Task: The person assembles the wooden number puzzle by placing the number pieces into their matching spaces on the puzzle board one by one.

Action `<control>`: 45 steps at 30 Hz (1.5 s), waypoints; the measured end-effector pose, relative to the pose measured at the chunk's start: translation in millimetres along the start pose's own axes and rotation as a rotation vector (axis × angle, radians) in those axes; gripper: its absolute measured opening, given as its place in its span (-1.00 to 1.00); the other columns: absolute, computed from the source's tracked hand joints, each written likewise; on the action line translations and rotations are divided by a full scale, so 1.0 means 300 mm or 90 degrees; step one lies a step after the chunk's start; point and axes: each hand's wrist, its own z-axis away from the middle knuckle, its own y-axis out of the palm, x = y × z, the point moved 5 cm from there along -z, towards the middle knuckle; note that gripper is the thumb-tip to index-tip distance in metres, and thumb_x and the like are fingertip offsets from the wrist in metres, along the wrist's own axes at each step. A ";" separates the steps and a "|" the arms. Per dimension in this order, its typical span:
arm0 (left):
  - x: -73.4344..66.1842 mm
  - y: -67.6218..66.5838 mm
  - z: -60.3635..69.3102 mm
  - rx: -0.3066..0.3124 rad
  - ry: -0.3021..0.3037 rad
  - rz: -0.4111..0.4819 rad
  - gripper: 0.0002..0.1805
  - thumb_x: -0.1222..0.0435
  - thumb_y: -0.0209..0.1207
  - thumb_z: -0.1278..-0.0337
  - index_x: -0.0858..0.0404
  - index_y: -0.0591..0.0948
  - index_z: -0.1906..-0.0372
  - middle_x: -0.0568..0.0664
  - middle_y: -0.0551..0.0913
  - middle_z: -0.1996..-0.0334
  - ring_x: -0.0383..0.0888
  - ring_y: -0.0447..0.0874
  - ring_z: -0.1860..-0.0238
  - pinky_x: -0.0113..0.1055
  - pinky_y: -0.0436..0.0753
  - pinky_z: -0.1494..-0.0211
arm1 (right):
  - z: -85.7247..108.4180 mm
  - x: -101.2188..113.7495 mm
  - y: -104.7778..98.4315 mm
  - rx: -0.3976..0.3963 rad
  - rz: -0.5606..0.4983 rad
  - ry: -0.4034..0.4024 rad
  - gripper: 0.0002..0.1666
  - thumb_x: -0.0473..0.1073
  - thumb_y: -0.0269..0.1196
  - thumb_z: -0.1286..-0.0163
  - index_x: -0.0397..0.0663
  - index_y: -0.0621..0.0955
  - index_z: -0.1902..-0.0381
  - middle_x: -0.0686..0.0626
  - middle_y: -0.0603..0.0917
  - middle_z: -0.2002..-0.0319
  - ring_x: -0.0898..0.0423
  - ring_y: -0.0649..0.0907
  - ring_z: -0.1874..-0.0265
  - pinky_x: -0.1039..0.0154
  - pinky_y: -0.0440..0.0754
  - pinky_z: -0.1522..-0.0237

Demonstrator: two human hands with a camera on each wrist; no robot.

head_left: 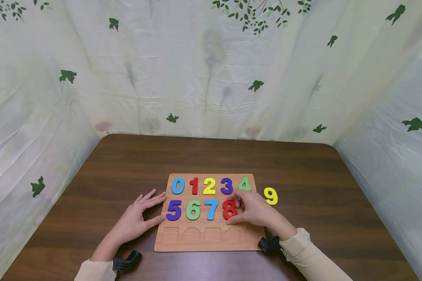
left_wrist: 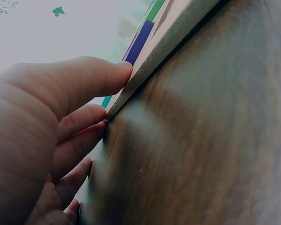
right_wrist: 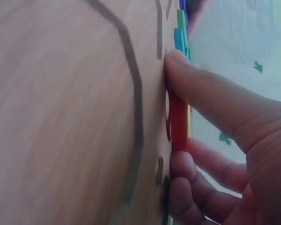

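A wooden number board lies on the table with raised, coloured numerals. Around the red number 8, my right hand curls its thumb and fingers; in the right wrist view they pinch the edges of the red 8 close against the board. My left hand rests at the board's left edge with fingers fairly straight, the thumb near the purple 5. The left wrist view shows that thumb touching the board edge. The green 4 is partly covered by my right hand.
A yellow 9 lies on the brown table just right of the board. Blue 0, red 1, yellow 2, purple 3, green 6 and blue 7 sit in two rows. Shaped recesses run along the near side. A patterned curtain surrounds the table.
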 end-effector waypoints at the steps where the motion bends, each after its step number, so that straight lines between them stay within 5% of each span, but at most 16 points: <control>1: 0.000 0.000 0.000 -0.001 0.002 0.001 -0.28 -0.02 0.50 -0.23 0.08 0.63 -0.46 0.07 0.58 -0.51 0.33 0.22 -0.67 0.48 0.02 -0.68 | 0.000 0.001 0.000 -0.001 0.005 -0.001 -0.30 0.15 0.75 0.01 0.07 0.69 -0.01 0.11 0.55 0.34 0.20 0.47 0.36 0.39 0.40 0.38; 20: -0.012 -0.016 0.005 -0.011 0.015 0.006 -0.30 -0.01 0.49 -0.25 0.08 0.63 -0.46 0.07 0.59 -0.50 0.34 0.24 -0.66 0.49 0.04 -0.67 | -0.008 0.022 -0.005 -0.025 0.078 -0.011 -0.26 0.27 0.73 0.04 0.09 0.70 0.00 0.17 0.56 0.37 0.22 0.49 0.35 0.30 0.38 0.25; 38: -0.010 -0.008 0.004 -0.002 0.003 0.005 -0.30 -0.03 0.47 -0.25 0.06 0.63 -0.46 0.06 0.58 -0.50 0.34 0.22 -0.67 0.49 0.02 -0.68 | 0.017 -0.008 -0.039 -0.014 0.001 -0.002 -0.36 0.17 0.70 -0.09 0.05 0.72 -0.03 0.10 0.60 0.31 0.15 0.55 0.24 0.35 0.54 0.25; 45: -0.011 -0.013 0.003 0.000 -0.002 0.004 -0.30 -0.03 0.47 -0.26 0.07 0.63 -0.46 0.07 0.57 -0.51 0.34 0.22 -0.67 0.48 0.01 -0.68 | 0.035 -0.038 -0.099 -0.048 0.000 -0.005 -0.40 0.11 0.68 -0.13 0.03 0.72 -0.05 0.06 0.66 0.21 0.10 0.56 0.13 0.21 0.62 0.05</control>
